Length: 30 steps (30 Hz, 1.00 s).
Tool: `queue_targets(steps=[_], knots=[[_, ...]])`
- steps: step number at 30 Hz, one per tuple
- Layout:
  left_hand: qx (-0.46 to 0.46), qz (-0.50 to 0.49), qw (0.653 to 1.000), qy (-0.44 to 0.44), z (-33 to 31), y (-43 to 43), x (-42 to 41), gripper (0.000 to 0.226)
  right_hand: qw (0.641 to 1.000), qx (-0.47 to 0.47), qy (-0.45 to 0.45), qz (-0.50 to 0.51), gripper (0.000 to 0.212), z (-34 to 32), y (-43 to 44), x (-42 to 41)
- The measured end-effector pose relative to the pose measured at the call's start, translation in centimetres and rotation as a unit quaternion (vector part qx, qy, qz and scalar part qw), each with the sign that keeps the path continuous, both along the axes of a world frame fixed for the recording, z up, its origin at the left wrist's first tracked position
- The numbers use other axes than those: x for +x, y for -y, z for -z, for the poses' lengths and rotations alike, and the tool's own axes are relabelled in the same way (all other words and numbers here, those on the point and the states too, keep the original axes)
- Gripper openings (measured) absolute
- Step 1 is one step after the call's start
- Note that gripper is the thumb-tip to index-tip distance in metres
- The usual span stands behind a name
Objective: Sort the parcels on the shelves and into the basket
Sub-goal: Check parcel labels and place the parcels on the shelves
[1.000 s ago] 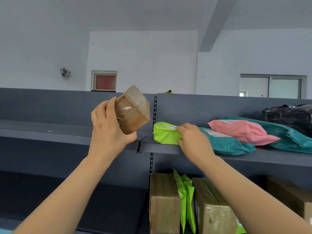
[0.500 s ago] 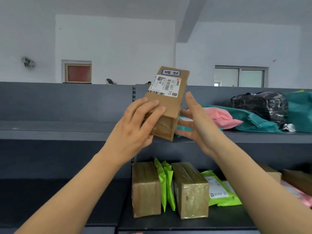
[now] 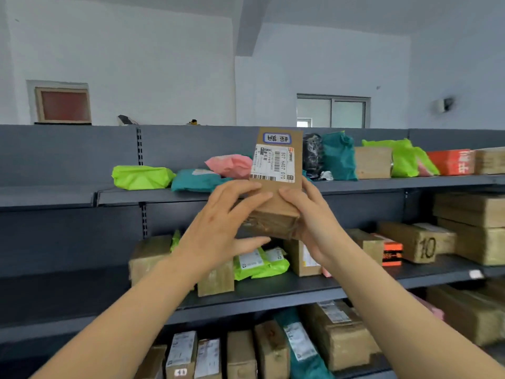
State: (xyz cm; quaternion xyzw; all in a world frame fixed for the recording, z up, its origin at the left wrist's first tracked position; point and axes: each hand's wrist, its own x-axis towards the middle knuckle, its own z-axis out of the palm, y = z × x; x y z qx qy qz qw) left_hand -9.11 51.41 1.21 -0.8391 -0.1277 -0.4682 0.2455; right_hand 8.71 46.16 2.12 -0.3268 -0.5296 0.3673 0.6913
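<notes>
Evidently the person is checking a label before sorting. At left of centre a lime-green mailer (image 3: pixel 142 177) lies flat on the top shelf (image 3: pixel 49 194), well apart from the hands. At mid-frame the left hand (image 3: pixel 218 228) curls its fingers over the near face of a cardboard box (image 3: pixel 276 214), thumb beneath. The box is held upright, its shipping label (image 3: pixel 273 165) toward the camera, probably for reading. The right hand (image 3: pixel 314 222) wraps the box's right side. The hands hide the box's lower part, the small print is illegible, parcels at the right edge are cut off, and no basket shows.
</notes>
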Motion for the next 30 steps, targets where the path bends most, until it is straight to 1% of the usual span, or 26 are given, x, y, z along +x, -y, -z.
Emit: queue_targets(steps=[1,2,3,4,5,7,8,9,10,11,13,15,17,18,20,23,25,26,27,28,30], knots=[[-0.089,0.038,0.995,0.035,0.5,1.7,1.9,0.062,1.000,-0.007,-0.002,0.016,0.051,0.8,1.5,2.0],[-0.185,0.073,0.977,0.074,1.0,3.2,4.0,0.060,0.999,-0.009,-0.002,0.032,0.053,1.7,3.1,4.1],[-0.281,0.104,0.948,0.110,1.5,4.5,6.1,0.059,0.999,-0.010,0.001,0.048,0.056,2.5,4.7,6.0],[-0.380,0.128,0.905,0.139,1.9,5.7,8.2,0.062,0.998,-0.014,0.005,0.065,0.059,3.3,6.2,7.9],[-0.481,0.149,0.851,0.150,2.3,6.9,10.3,0.070,0.997,-0.019,0.012,0.080,0.060,4.0,7.7,9.7],[-0.649,0.189,0.726,0.129,3.1,8.8,14.5,0.092,0.994,-0.031,0.026,0.103,0.064,5.4,10.5,13.2],[-0.706,0.212,0.668,0.108,3.6,9.8,16.4,0.093,0.992,-0.037,0.035,0.112,0.066,6.1,11.9,14.9],[-0.739,0.236,0.626,0.086,4.0,10.6,18.2,0.088,0.991,-0.044,0.042,0.121,0.068,6.8,13.2,16.6],[-0.755,0.253,0.601,0.062,4.5,11.3,20.1,0.081,0.989,-0.051,0.043,0.128,0.069,7.4,14.6,18.3],[-0.763,0.264,0.588,0.040,5.0,11.9,22.0,0.079,0.988,-0.058,0.040,0.137,0.069,8.0,15.9,20.0],[-0.768,0.282,0.575,0.010,5.9,13.1,26.0,0.073,0.985,-0.075,0.031,0.155,0.069,9.2,18.5,23.4],[-0.762,0.303,0.572,-0.002,7.0,14.3,30.1,0.055,0.979,-0.089,0.024,0.183,0.071,10.5,20.9,26.7],[-0.758,0.317,0.570,-0.014,8.2,15.1,34.4,0.054,0.969,-0.102,0.017,0.225,0.071,11.7,23.0,29.9],[-0.750,0.319,0.579,-0.024,8.9,15.3,36.6,0.057,0.961,-0.114,0.014,0.252,0.068,12.4,24.0,31.5],[-0.724,0.321,0.608,-0.053,10.4,15.7,41.1,0.062,0.943,-0.145,0.013,0.300,0.065,13.8,25.8,34.8],[-0.650,0.322,0.678,-0.118,12.6,16.4,48.2,0.066,0.909,-0.190,0.004,0.371,0.064,16.0,28.6,39.6],[-0.586,0.315,0.726,-0.173,13.6,17.2,52.6,0.070,0.872,-0.209,0.014,0.442,0.061,17.3,30.6,43.1],[-0.564,0.314,0.737,-0.199,14.0,17.5,54.7,0.073,0.850,-0.218,0.026,0.478,0.068,17.9,31.6,44.8],[-0.551,0.320,0.739,-0.221,14.4,17.8,56.8,0.074,0.828,-0.228,0.038,0.511,0.082,18.3,32.8,46.4],[-0.547,0.328,0.732,-0.241,14.8,18.0,58.9,0.074,0.802,-0.248,0.055,0.541,0.098,18.7,34.0,48.0],[-0.540,0.340,0.720,-0.274,15.5,18.5,63.0,0.073,0.743,-0.297,0.112,0.589,0.117,19.0,36.3,50.7]])
